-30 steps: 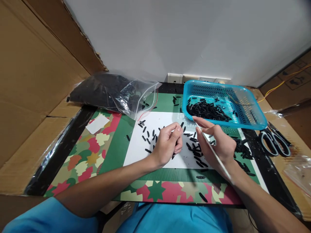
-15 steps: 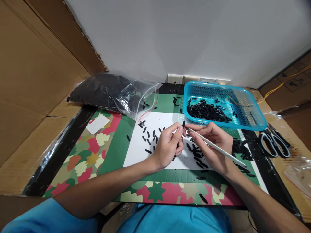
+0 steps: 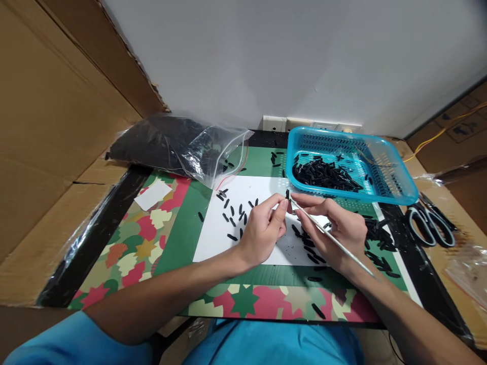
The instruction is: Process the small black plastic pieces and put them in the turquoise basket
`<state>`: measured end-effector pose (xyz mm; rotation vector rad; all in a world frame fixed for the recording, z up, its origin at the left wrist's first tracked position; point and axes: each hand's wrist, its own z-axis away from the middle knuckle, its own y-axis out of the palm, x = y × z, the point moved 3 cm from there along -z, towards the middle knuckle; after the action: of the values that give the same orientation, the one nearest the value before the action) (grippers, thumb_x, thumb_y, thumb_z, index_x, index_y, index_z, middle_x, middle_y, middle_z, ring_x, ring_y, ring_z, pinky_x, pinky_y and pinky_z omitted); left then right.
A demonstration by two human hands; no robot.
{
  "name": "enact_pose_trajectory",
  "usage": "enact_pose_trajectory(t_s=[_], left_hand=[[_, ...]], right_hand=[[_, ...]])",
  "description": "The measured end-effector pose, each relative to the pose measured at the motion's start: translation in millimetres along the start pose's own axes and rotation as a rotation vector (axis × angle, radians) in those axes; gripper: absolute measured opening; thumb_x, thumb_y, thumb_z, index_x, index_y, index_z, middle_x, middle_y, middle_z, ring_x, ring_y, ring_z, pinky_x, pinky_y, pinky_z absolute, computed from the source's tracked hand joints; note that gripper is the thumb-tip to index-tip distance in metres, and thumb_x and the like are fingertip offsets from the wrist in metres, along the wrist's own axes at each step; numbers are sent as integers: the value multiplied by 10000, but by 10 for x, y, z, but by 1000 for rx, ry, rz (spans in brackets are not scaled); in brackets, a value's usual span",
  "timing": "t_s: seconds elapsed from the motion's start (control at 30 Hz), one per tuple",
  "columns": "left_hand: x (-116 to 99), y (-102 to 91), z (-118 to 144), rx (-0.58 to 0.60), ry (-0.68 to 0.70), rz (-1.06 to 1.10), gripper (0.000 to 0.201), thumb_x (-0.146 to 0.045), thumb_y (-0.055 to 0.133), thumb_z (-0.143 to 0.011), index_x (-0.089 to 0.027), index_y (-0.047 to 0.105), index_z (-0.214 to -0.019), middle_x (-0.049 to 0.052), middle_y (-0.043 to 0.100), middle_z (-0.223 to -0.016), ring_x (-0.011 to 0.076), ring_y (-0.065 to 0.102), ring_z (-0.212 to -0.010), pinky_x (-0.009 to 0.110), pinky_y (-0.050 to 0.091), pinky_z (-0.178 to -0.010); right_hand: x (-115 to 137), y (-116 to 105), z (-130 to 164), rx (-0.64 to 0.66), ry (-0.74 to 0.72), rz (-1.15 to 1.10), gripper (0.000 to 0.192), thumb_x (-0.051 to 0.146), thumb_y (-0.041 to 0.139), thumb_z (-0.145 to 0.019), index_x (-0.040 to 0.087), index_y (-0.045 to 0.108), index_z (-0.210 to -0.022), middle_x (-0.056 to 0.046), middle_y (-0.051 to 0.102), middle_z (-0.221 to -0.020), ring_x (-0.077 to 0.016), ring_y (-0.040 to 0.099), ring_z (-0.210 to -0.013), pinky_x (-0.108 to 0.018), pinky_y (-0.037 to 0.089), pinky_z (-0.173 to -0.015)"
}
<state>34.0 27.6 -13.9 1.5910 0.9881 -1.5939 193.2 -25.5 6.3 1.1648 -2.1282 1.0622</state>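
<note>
Between the thumb and fingers of my left hand (image 3: 264,225) a small black strip-like piece (image 3: 287,194) is pinched upright. My right hand (image 3: 337,225) grips a thin pale stick (image 3: 335,237) like a pen, its tip at the black piece. Whether the tip touches the piece I cannot tell. Beneath both hands lies a white sheet of paper (image 3: 213,248), with several similar black pieces (image 3: 240,209) scattered over it. More loose pieces (image 3: 310,248) lie under my right hand, partly hidden by it.
A blue basket (image 3: 353,195) holding a heap of black pieces stands at the back right. Scissors (image 3: 428,225) lie at the right edge, near a pile of pieces (image 3: 380,235). A filled clear zip bag (image 3: 167,144) rests at the back left, by a cardboard wall (image 3: 57,101).
The stick has tilted more steeply, its rear end swinging down and toward me. My right hand has turned slightly. The black piece stands straighter in my left fingers.
</note>
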Motion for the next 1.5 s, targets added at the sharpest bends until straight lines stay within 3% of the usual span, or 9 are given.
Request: enact_pose_trajectory(t_s=[0.27,0.57,0.83,1.03,1.1,1.23,1.5], left_hand=[[-1,-46,-6,-15,219,-375,267,-368,411,-1121,-217,507,-924,-79,476,-606,91,458,-507,252,365,-585],[8,-42,-36,1,98,-221,342,-446,453,-1101,-212,516,-859,-71,427,-572,99,405,-501,249,323,-533],[28,-50,-90,-39,22,-103,425,-513,543,-1046,-200,508,-760,-63,382,-560,88,335,-483,242,248,-467],[32,-49,-73,-46,-5,-56,386,-540,513,-1059,-197,578,-896,-76,445,-528,86,381,-442,222,305,-464],[20,-44,-70,-39,-3,1,368,-537,480,-1076,-206,559,-937,-90,450,-495,86,384,-419,211,329,-465],[6,-26,-67,20,3,105,348,-522,455,-1091,-212,539,-958,-104,457,-462,76,367,-383,194,348,-460],[50,-8,-54,69,-13,211,362,-529,469,-1085,-209,531,-928,-96,469,-454,68,339,-368,185,353,-446]], right_hand=[[122,57,-7,17,-288,230,183,8,666,-965,187,628,-953,-182,811,-1228,-227,818,-1087,-270,671,-904],[58,166,63,93,-366,420,156,84,563,-1043,212,638,-995,-202,751,-1352,-292,768,-1206,-397,705,-913],[52,261,41,88,-294,451,170,79,525,-1053,196,632,-992,-216,756,-1327,-309,768,-1198,-402,676,-951],[-48,191,3,58,-228,504,166,87,507,-1064,177,640,-1108,-221,774,-1272,-301,793,-1134,-370,676,-849],[-67,154,0,15,-211,433,178,81,534,-1052,199,635,-1138,-183,790,-1256,-265,812,-1075,-359,681,-847],[-45,122,16,-60,-136,179,154,95,623,-1012,249,623,-1015,-118,799,-1282,-241,815,-1088,-351,693,-875],[-16,142,0,-61,245,-258,145,215,708,-1002,246,606,-903,-105,846,-1099,-293,795,-1155,-388,703,-868]])
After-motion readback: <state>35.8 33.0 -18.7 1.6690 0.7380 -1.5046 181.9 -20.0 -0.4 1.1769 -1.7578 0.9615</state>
